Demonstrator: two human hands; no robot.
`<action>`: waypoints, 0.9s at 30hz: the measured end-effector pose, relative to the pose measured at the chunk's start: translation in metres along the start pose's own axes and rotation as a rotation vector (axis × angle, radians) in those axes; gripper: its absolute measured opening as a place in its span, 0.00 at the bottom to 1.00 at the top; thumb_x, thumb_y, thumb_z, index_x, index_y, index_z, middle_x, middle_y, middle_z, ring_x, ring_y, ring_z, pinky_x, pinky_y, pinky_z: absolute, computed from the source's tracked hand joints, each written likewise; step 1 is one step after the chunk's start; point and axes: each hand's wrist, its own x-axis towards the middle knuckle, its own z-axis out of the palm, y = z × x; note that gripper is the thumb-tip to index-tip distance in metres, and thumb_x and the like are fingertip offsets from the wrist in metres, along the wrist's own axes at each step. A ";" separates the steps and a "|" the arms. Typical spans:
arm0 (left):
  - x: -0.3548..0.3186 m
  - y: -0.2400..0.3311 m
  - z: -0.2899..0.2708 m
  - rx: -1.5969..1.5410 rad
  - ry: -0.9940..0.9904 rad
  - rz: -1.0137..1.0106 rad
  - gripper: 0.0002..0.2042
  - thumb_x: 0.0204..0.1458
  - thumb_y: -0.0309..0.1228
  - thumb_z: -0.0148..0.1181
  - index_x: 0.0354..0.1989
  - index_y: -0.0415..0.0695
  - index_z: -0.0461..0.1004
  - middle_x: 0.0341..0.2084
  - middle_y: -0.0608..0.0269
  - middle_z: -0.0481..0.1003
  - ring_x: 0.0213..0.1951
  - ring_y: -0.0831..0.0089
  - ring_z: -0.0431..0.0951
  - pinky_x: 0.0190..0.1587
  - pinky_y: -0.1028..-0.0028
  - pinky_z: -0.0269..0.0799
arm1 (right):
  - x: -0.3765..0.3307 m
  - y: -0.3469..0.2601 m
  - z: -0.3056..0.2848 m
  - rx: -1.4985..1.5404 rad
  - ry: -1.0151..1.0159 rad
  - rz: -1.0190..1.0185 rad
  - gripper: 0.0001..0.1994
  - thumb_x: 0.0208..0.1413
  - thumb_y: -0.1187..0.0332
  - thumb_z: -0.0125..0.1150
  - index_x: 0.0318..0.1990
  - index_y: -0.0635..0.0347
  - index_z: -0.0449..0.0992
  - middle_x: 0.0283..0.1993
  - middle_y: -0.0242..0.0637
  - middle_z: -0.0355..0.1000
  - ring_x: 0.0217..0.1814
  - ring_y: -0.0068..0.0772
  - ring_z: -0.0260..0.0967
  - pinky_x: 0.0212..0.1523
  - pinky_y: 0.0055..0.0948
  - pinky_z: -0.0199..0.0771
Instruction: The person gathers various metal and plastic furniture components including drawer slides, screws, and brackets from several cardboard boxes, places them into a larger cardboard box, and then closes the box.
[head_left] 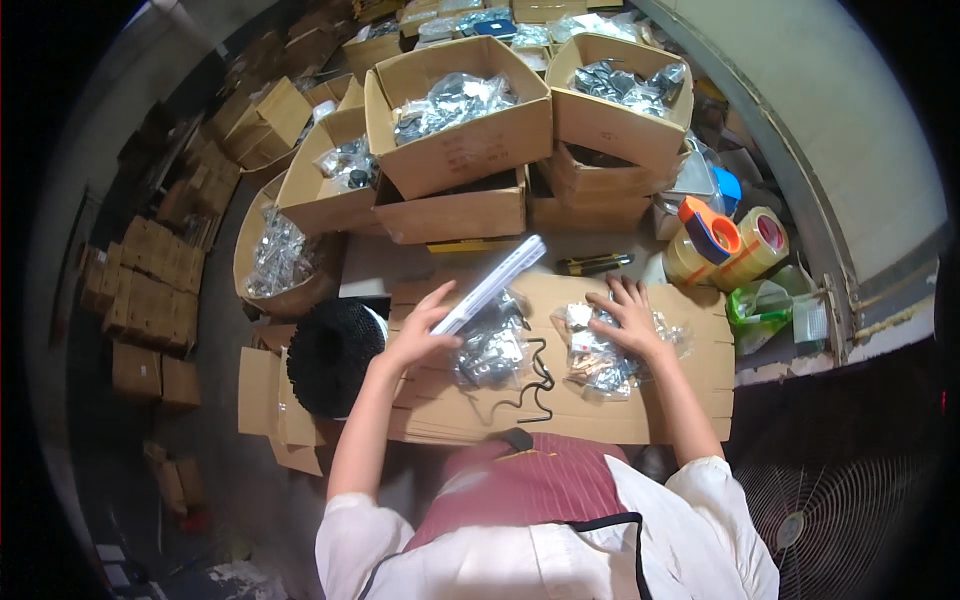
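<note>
My left hand [422, 330] grips one end of a long white bundle [492, 284] that looks like folded printed paper, its far end tilted up to the right. Beneath and beside the bundle lies a clear plastic bag [492, 352] with dark parts inside. My right hand [630, 318] rests with spread fingers on clear bags of small metal parts [600, 362]; what lies under the palm is hidden. Between the two groups of bags, a bent black metal hook [541, 372] lies loose on the flat cardboard [690, 400].
Cardboard boxes [470, 150] of bagged parts stand stacked along the back. A black bristly roll [328, 358] is at the left. A cutter knife [596, 264] lies behind the cardboard. At right are tape rolls [768, 240], an orange tape dispenser [708, 228] and a fan [840, 525].
</note>
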 end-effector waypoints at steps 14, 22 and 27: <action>0.041 -0.031 0.036 -0.851 -0.579 -0.089 0.22 0.24 0.20 0.63 0.36 0.35 0.82 0.67 0.54 0.67 0.50 0.68 0.75 0.51 0.74 0.74 | -0.058 -0.080 0.023 0.263 0.123 -0.060 0.27 0.52 0.48 0.66 0.55 0.57 0.79 0.63 0.44 0.73 0.73 0.50 0.61 0.78 0.57 0.39; 0.048 -0.018 0.017 -0.527 -0.778 -0.046 0.22 0.25 0.21 0.65 0.38 0.35 0.81 0.62 0.48 0.72 0.75 0.57 0.51 0.70 0.67 0.57 | -0.074 0.020 0.013 -0.182 0.405 0.357 0.25 0.58 0.46 0.59 0.59 0.45 0.79 0.71 0.48 0.64 0.73 0.59 0.54 0.72 0.52 0.49; 0.079 -0.006 0.001 -0.078 -0.669 0.070 0.21 0.31 0.21 0.65 0.41 0.36 0.82 0.57 0.55 0.77 0.56 0.60 0.75 0.56 0.66 0.74 | -0.085 -0.031 0.035 0.054 0.229 0.058 0.29 0.53 0.46 0.64 0.59 0.50 0.79 0.70 0.44 0.66 0.72 0.55 0.56 0.72 0.51 0.49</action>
